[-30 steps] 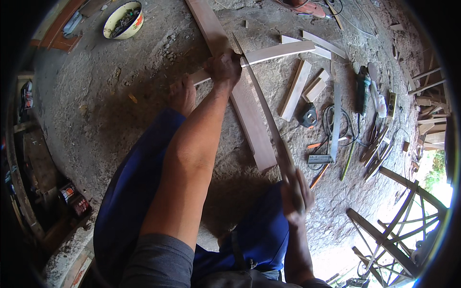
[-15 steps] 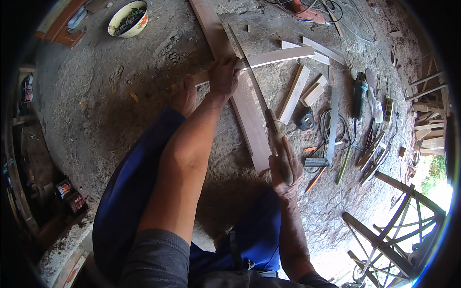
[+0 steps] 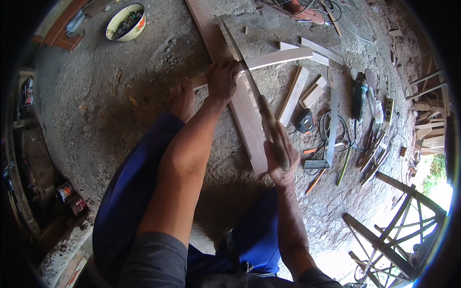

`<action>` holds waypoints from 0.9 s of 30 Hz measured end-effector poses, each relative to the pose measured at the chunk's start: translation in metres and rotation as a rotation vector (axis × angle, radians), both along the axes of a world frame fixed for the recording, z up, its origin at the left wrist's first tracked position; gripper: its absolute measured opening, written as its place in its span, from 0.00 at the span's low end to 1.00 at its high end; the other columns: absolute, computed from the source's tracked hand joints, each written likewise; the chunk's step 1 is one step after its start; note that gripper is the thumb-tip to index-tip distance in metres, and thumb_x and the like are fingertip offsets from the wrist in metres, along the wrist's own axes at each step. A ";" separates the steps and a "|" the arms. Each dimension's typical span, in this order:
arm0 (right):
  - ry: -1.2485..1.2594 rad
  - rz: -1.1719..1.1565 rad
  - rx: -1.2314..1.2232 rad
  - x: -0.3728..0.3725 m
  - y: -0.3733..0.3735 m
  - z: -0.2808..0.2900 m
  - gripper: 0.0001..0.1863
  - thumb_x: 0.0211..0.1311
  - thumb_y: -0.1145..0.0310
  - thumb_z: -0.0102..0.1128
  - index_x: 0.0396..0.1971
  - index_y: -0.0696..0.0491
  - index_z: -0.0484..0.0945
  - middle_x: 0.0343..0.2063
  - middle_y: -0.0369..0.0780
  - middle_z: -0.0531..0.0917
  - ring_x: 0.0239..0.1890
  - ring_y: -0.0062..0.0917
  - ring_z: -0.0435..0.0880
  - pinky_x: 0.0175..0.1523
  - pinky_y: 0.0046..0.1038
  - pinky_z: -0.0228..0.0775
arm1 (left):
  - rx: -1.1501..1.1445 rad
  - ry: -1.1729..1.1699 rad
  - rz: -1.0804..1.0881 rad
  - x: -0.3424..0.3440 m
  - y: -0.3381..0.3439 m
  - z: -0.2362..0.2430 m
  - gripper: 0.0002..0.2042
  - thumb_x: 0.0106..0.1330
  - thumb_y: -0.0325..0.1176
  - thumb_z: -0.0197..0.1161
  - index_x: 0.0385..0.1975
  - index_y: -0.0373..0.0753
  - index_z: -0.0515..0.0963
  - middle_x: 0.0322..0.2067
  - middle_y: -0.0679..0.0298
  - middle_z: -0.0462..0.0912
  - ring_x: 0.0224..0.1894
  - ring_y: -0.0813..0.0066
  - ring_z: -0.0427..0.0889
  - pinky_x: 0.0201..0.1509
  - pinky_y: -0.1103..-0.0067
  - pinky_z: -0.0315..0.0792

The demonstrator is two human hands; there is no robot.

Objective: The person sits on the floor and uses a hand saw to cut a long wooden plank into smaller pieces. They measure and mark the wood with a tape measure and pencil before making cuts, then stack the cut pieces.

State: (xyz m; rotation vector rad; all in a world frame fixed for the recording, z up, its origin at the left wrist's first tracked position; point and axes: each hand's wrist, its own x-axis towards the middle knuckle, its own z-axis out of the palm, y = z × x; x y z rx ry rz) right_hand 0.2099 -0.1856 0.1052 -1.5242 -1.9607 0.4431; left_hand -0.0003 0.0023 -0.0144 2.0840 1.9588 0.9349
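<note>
My right hand is wrapped round the handle of a handsaw, whose long blade points away from me. The blade crosses a thin wooden strip just right of my left hand. That hand is closed over the strip, pressing it down on a wide wooden board that lies lengthwise beneath. My bare foot rests against the strip's left end. The fingertips of my left hand are partly hidden.
To the right lie short wood pieces, a tape measure, a try square, pencils and an angle grinder. A bowl stands far left, a red power tool at the far edge. A wooden frame stands near right.
My right hand and the saw have moved forward, away from me, and slightly left. My left hand stays on the strip.
</note>
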 end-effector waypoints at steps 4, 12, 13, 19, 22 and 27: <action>-0.053 0.010 -0.015 0.010 -0.042 0.012 0.24 0.57 0.74 0.68 0.56 0.60 0.77 0.55 0.53 0.80 0.52 0.45 0.84 0.50 0.35 0.81 | 0.001 -0.063 0.005 0.000 0.000 0.007 0.20 0.59 0.32 0.68 0.53 0.46 0.79 0.49 0.60 0.80 0.53 0.55 0.76 0.59 0.60 0.66; -0.105 -0.009 0.002 0.012 -0.071 0.039 0.22 0.55 0.77 0.65 0.53 0.62 0.79 0.52 0.54 0.82 0.42 0.45 0.88 0.41 0.34 0.82 | 0.043 -0.069 0.013 0.002 0.001 -0.009 0.17 0.60 0.32 0.66 0.50 0.45 0.79 0.49 0.61 0.79 0.54 0.54 0.75 0.60 0.59 0.64; -0.014 -0.016 0.044 0.000 -0.035 0.021 0.22 0.57 0.76 0.64 0.54 0.61 0.78 0.53 0.54 0.81 0.42 0.45 0.88 0.42 0.34 0.82 | 0.027 -0.054 0.002 0.002 0.002 -0.008 0.18 0.60 0.33 0.66 0.52 0.46 0.79 0.50 0.61 0.79 0.54 0.54 0.75 0.60 0.59 0.65; -0.038 0.025 0.037 0.005 -0.020 0.000 0.23 0.58 0.75 0.66 0.55 0.62 0.77 0.54 0.54 0.80 0.46 0.46 0.86 0.45 0.33 0.82 | 0.009 -0.043 0.023 0.002 0.000 0.003 0.20 0.61 0.33 0.67 0.54 0.45 0.78 0.49 0.60 0.80 0.53 0.55 0.77 0.60 0.61 0.65; -0.289 0.071 0.213 0.038 -0.117 0.034 0.23 0.54 0.77 0.67 0.53 0.63 0.78 0.51 0.56 0.82 0.43 0.43 0.88 0.42 0.35 0.84 | 0.033 -0.057 0.001 0.001 -0.002 -0.005 0.19 0.61 0.33 0.66 0.53 0.45 0.78 0.48 0.60 0.81 0.52 0.55 0.77 0.59 0.61 0.66; -0.167 0.008 0.075 0.018 -0.090 0.023 0.23 0.54 0.76 0.67 0.52 0.63 0.78 0.50 0.54 0.83 0.41 0.41 0.89 0.40 0.33 0.83 | 0.056 -0.037 -0.007 0.000 0.004 -0.013 0.16 0.61 0.33 0.65 0.49 0.44 0.80 0.45 0.59 0.82 0.51 0.56 0.78 0.57 0.61 0.67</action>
